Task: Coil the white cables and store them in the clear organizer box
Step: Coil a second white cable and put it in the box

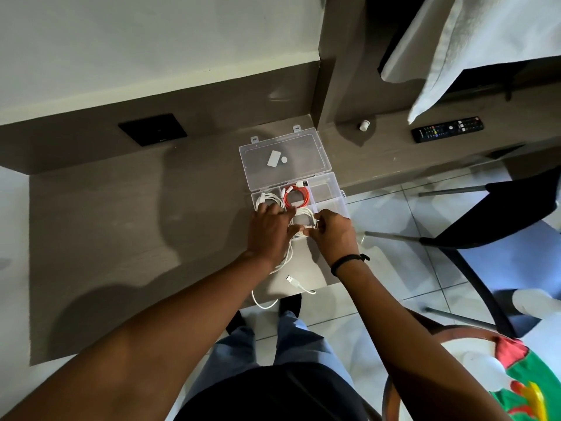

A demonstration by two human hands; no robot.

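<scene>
Head view is showing me working over the clear organizer box (329,189), which is lying open on the desk (136,223). My right hand (332,230) is pinching the white cable (303,215) in a closed grip, forming loops above a front compartment. My left hand (268,230) is pressing flat, fingers spread, on the coil; I cannot tell whether it is gripping anything. One white coil (267,200) and an orange cable (297,197) are already sitting in back compartments. The loose tail and its USB plug (290,279) are trailing off the desk edge; I am judging it best to keep loops tight and feed that tail in slowly.
</scene>
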